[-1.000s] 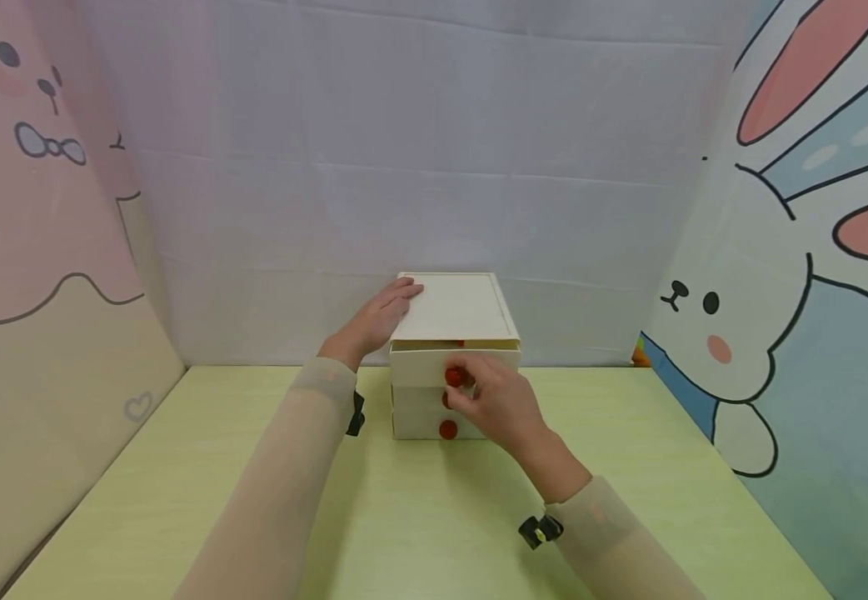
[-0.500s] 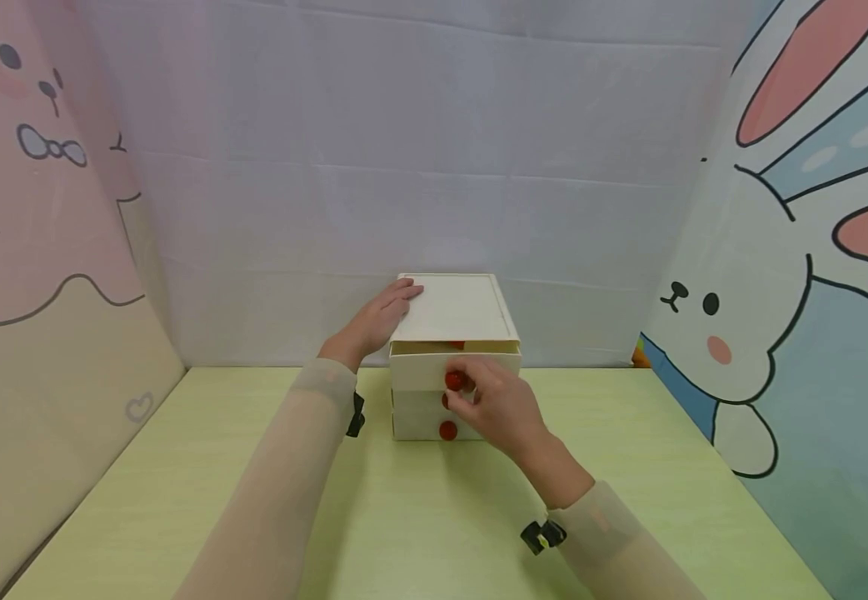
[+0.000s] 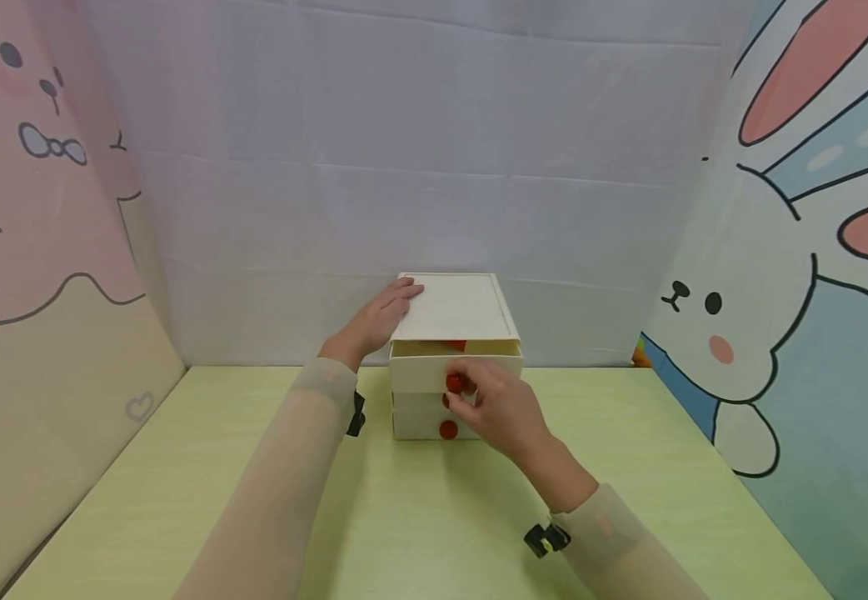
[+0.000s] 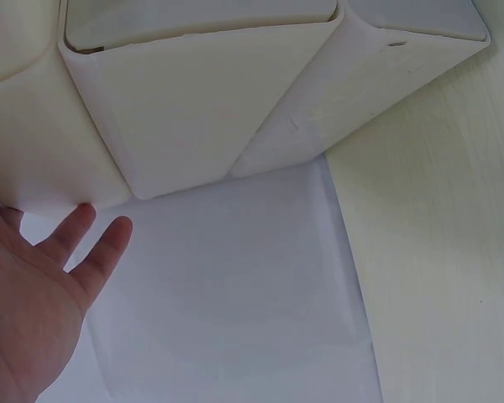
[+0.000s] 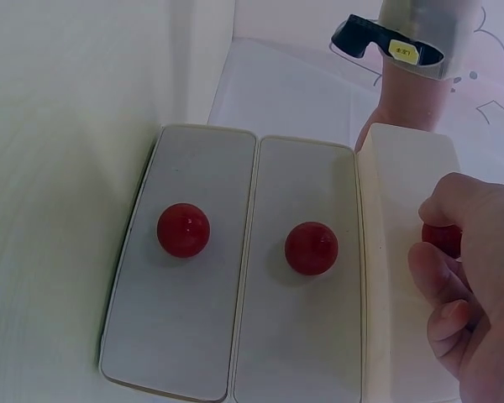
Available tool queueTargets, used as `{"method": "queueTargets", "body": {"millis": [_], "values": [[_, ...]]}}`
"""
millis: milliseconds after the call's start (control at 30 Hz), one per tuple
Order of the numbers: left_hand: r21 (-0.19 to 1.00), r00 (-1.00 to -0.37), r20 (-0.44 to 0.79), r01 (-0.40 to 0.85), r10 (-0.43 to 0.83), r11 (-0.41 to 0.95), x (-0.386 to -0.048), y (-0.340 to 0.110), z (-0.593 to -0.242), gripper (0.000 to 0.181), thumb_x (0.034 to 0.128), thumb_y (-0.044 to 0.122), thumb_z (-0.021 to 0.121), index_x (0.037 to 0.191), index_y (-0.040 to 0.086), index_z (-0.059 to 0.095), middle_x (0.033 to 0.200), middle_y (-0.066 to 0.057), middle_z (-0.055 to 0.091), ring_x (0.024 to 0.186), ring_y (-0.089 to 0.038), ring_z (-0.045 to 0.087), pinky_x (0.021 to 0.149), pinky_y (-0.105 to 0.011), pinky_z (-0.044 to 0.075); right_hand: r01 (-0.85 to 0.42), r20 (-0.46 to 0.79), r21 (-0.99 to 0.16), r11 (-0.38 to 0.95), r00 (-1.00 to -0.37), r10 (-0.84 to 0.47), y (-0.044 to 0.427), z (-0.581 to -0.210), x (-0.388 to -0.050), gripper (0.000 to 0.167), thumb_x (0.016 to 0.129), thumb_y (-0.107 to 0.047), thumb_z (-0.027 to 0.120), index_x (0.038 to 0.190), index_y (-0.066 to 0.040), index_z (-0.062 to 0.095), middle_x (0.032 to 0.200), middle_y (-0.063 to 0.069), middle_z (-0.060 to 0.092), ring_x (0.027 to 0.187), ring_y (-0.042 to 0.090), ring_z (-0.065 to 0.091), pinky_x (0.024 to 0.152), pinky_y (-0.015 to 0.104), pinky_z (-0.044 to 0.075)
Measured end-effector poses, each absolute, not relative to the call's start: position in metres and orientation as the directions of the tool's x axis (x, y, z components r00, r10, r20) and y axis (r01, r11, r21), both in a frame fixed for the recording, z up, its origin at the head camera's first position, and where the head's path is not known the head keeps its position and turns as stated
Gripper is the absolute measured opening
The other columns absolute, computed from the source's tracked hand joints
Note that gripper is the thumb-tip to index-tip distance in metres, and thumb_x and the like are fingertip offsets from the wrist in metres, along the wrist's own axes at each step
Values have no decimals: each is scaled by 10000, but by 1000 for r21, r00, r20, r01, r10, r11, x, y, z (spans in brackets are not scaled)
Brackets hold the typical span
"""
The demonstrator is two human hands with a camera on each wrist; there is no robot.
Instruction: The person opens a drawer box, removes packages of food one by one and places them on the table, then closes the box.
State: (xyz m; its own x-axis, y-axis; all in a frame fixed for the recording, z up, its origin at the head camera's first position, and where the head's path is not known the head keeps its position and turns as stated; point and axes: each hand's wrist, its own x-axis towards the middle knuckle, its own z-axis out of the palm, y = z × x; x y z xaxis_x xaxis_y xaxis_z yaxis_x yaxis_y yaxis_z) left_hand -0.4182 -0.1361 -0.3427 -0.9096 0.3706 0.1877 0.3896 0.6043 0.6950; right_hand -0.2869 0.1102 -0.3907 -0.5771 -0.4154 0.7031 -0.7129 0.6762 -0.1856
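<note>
The right hand [image 3: 505, 408] pinches the top knob [image 3: 454, 382], partly hiding the middle knob [image 5: 312, 248] (left hand [image 3: 376, 321], fingers extended, rests on the drawer box [image 3: 464, 307]), white cloth [image 3: 434, 150] behind

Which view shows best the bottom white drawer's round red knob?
The right wrist view: this round red knob appears large and uncovered. The head view shows it smaller; the left wrist view lacks it.

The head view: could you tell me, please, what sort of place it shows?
Probably a small staged corner indoors, perhaps set up for recording: a light green table stands before a pale, creased backdrop, with a large cartoon rabbit pictured at the right.
</note>
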Motion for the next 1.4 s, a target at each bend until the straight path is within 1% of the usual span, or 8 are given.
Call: {"method": "queueTargets", "body": {"millis": [433,967,1400], "values": [[698,-905,192,399,381,595,-417,-137,-342,574,1202,352,230,1735,189,367,1865,1,151,1745,-268,36,1404,-560,87,-723,696,-184,666,-575,-431,111,-388,-281,300,915,-112,883,1174,-112,730,945,0,724,803,140,676,647,229,579],[715,-906,184,389,381,581,-415,-134,-341,571,1202,352,235,1730,190,378,1865,11,147,1745,-262,38,1404,-559,87,-714,698,-180,676,-577,-425,113,-388,-272,322,908,-126,900,1181,-125,730,946,-5,721,785,133,665,637,218,573],[718,-907,190,389,376,577,-417,-134,-344,569,1202,358,245,1729,193,383,1865,11,151,1746,-268,36,1403,-565,86,-730,717,-157,665,-548,-432,115,-389,-267,324,890,-103,899,1164,-127,728,940,-13,718,788,114,666,632,218,572]]}}
